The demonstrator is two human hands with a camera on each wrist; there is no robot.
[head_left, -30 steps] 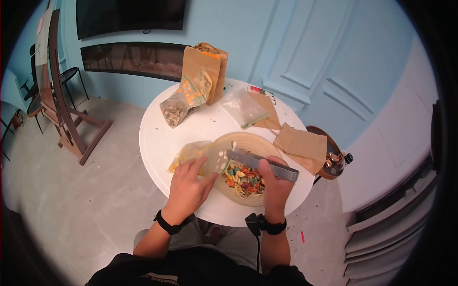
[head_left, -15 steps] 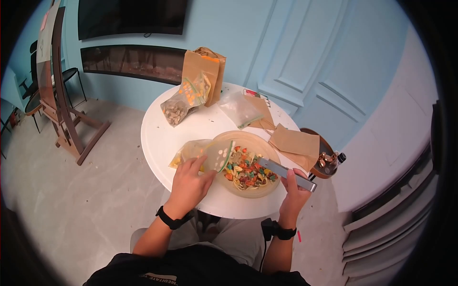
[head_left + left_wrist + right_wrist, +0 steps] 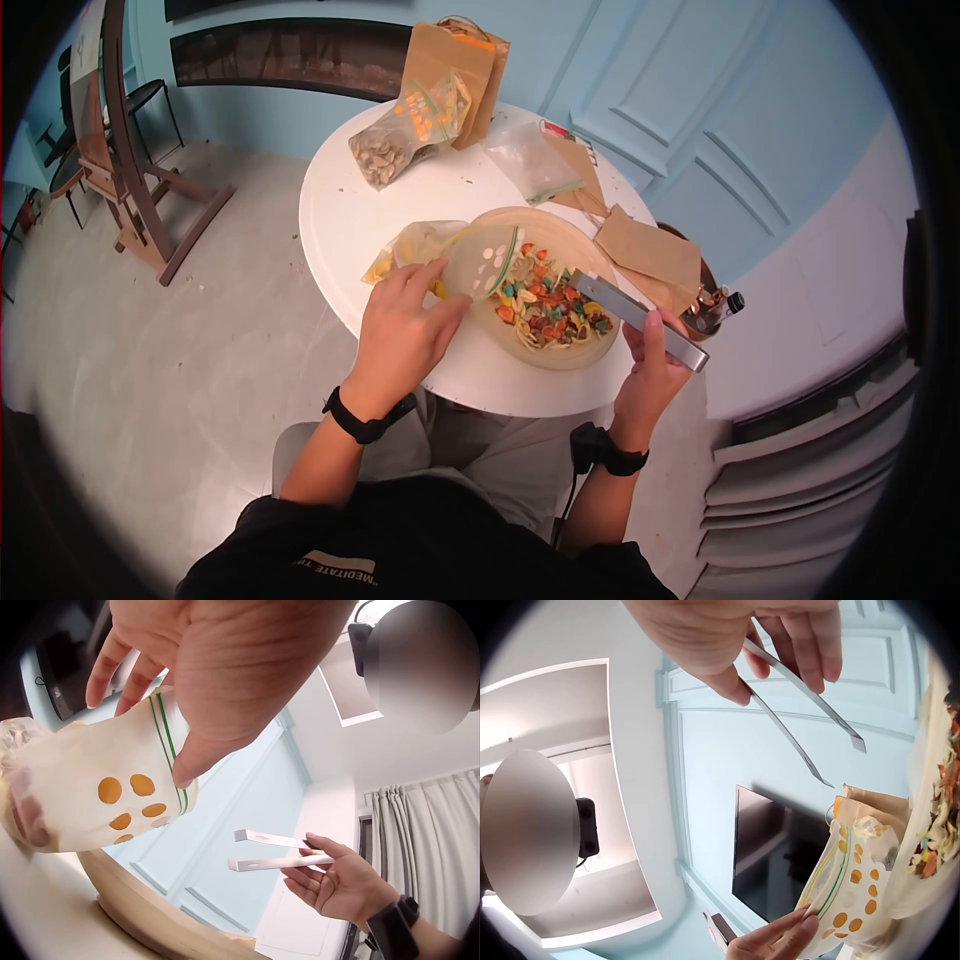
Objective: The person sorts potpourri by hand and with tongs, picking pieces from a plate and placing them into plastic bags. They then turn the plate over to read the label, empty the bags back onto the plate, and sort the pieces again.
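Note:
My left hand (image 3: 405, 335) pinches the green-zip edge of a clear plastic bag (image 3: 485, 262) printed with spots. The bag lies on its side, its mouth over the left part of a pale round bowl (image 3: 560, 228), with yellow pieces at its far end. Colourful dried pieces (image 3: 550, 305) fill the bottom of the bowl. My right hand (image 3: 652, 372) holds metal tongs (image 3: 645, 320) between thumb and fingers at the bowl's right side. In the right wrist view the two arms of the tongs (image 3: 802, 690) stand apart, with nothing between their tips.
Behind, a spotted zip bag of brownish pieces (image 3: 385, 150) leans on a standing brown paper bag (image 3: 480, 80). A flattened clear bag (image 3: 530, 165) and a folded paper bag (image 3: 650, 258) lie at the right of the white round table (image 3: 340, 215). A side tray with a bottle (image 3: 722, 308) stands beyond.
My right hand has drawn the tongs from the left bag's mouth rightward to the bowl's right side. My left hand keeps its hold on the bag. The head view has tipped down.

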